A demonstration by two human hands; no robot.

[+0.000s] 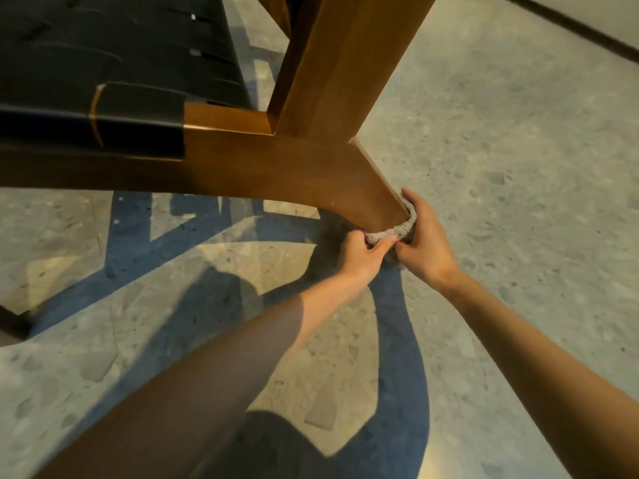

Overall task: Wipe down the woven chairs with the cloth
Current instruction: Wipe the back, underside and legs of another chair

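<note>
A wooden chair fills the upper left, with a black woven seat (114, 63) and a brown frame (276, 167). One brown leg (373, 198) slants down toward the floor. A grey cloth (394, 231), twisted into a band, is wrapped around the lower end of that leg. My left hand (363, 254) pinches the cloth's left end just below the leg. My right hand (425, 240) grips the cloth's other end on the leg's right side, fingers curled around the wood. The leg's foot is hidden behind the cloth and hands.
Speckled terrazzo floor (501, 150) spreads all around, crossed by dark shadows of the chair and my arms. A dark skirting strip (587, 29) runs along a wall at the top right. Part of another dark object (10, 326) shows at the left edge.
</note>
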